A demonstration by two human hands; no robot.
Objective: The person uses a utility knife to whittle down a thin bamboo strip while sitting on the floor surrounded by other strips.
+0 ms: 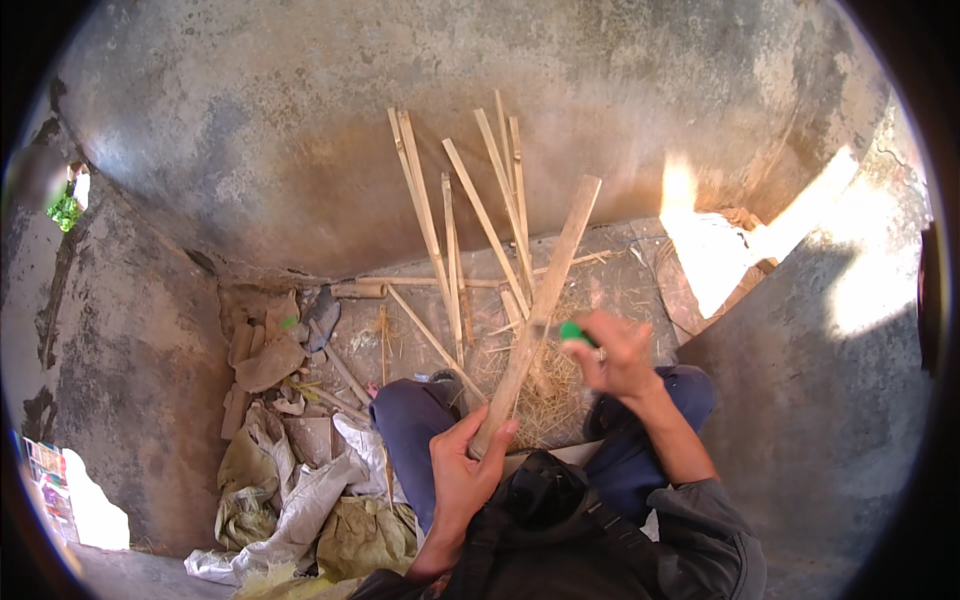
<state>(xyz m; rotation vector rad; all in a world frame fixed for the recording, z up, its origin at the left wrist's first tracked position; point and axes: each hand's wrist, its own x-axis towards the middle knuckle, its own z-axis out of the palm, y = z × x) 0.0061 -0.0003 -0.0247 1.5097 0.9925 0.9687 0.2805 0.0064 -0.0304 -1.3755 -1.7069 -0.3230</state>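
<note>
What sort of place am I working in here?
Probably a rough outdoor corner used for hand craft work: stained concrete walls, split bamboo strips leaning against them, shavings and rags on the ground. The left hand holds a bamboo slat; the right hand holds a green-handled tool.

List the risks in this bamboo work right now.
The left hand grips the bamboo slat at its lower end, below the right hand and its green-handled tool; a slip could hurt the fingers. The right hand is blurred, so its grip is uncertain. Shavings and loose strips crowd the feet.
</note>
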